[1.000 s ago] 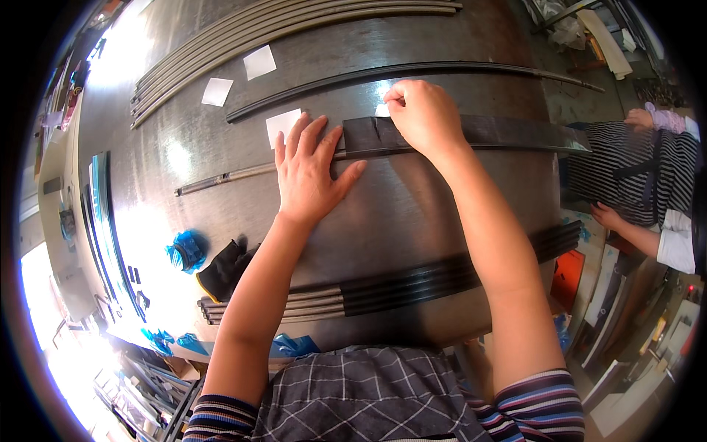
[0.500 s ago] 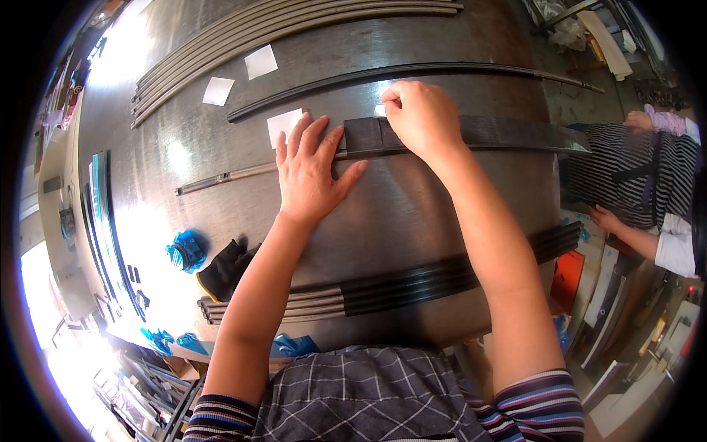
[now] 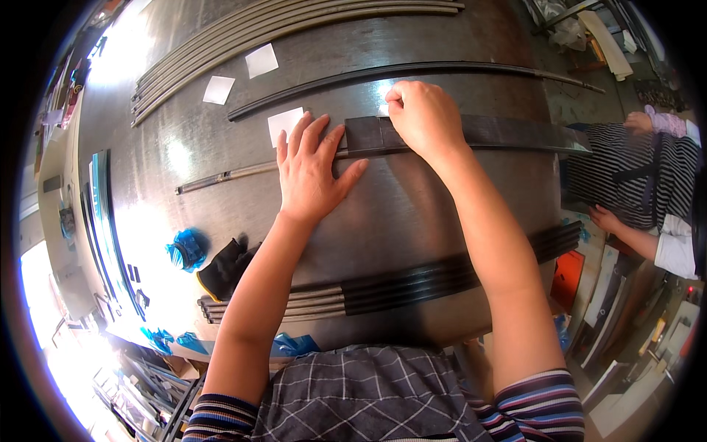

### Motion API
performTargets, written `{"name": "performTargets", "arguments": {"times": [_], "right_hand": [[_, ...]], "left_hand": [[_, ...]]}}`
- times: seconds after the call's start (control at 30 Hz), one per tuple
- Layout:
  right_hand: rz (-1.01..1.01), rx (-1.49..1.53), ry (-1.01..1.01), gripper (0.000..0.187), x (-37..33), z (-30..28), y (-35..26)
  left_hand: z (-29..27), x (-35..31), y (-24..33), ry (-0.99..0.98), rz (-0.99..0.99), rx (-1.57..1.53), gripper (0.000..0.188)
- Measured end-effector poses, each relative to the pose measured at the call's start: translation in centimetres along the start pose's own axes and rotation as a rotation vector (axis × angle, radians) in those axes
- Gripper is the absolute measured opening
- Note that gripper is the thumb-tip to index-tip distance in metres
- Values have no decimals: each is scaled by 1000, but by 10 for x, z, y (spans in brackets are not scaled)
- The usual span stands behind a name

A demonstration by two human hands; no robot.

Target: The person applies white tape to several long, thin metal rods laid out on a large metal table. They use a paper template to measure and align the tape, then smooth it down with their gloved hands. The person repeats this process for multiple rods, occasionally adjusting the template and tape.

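My left hand (image 3: 313,169) lies with spread fingers across a thin rod (image 3: 234,175), its fingertips by a white paper square (image 3: 286,122) and the left end of a black sheet strip (image 3: 508,135). The strip lies lengthwise along the rod's line and covers it on the right. My right hand (image 3: 427,118) is closed in a pinch over the strip's upper edge, near its left end. A small pale patch shows below those fingertips; whatever they hold is hidden. Beyond both hands lies a long black-covered rod (image 3: 383,70).
Bare rods (image 3: 294,28) lie along the far side, near two more white squares (image 3: 261,61). Close to me are black-covered rods (image 3: 412,289), a black glove (image 3: 227,271) and a blue-wrapped roll (image 3: 185,251). A co-worker in a striped apron (image 3: 618,173) stands at the table's right end.
My right hand has shifted very slightly to the right, still pinched. My left hand stays in place.
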State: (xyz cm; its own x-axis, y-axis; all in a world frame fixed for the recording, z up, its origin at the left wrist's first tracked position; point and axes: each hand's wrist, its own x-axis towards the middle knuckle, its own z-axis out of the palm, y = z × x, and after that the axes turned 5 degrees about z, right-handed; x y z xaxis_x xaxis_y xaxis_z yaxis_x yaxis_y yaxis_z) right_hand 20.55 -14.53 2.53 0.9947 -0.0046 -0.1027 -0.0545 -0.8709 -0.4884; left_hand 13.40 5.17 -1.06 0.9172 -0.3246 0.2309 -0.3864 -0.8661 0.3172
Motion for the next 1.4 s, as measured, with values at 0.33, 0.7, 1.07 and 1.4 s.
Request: {"name": "performTargets", "arguments": {"times": [0.33, 0.7, 1.07, 1.4], "right_hand": [[13, 104, 40, 14, 1, -2, 4], [62, 55, -5, 16, -3, -1, 4], [43, 73, 15, 16, -1, -3, 2], [49, 71, -8, 16, 1, -2, 4]], "left_hand": [[-1, 0, 0, -5, -3, -4, 57], [-2, 1, 0, -18, -2, -8, 58], [-2, 1, 0, -35, -14, -5, 58], [-2, 1, 0, -31, -11, 0, 59]]}}
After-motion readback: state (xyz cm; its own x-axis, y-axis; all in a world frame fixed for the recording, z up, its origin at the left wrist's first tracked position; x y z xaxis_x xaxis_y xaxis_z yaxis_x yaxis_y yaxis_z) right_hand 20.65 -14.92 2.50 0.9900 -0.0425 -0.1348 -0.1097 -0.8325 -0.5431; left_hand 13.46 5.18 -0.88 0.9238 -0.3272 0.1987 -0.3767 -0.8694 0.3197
